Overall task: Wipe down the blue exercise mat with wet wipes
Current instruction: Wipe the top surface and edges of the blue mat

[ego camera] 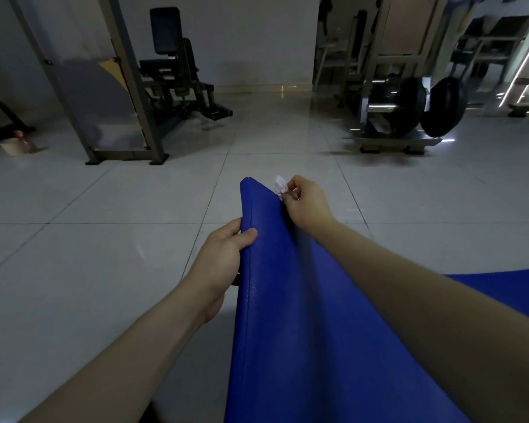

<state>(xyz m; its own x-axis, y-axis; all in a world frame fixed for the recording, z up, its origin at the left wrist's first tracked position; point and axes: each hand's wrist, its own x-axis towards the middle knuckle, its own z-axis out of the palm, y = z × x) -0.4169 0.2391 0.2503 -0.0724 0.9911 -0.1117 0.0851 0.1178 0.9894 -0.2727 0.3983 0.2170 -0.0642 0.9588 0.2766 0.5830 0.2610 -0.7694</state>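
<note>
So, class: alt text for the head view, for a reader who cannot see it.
A person's left hand grips the raised edge of a blue exercise mat while the right hand pinches a white wipe beside its far tip. Pale floor tiles and gym machines lie beyond.

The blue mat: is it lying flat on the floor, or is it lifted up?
Lifted up. The left hand grips the blue mat by its edge, holding that end above the floor.

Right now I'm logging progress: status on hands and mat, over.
Left hand grips the lifted blue mat by its edge. Right hand pinches a wet wipe near its far corner. Nothing blocking the mat.
</note>
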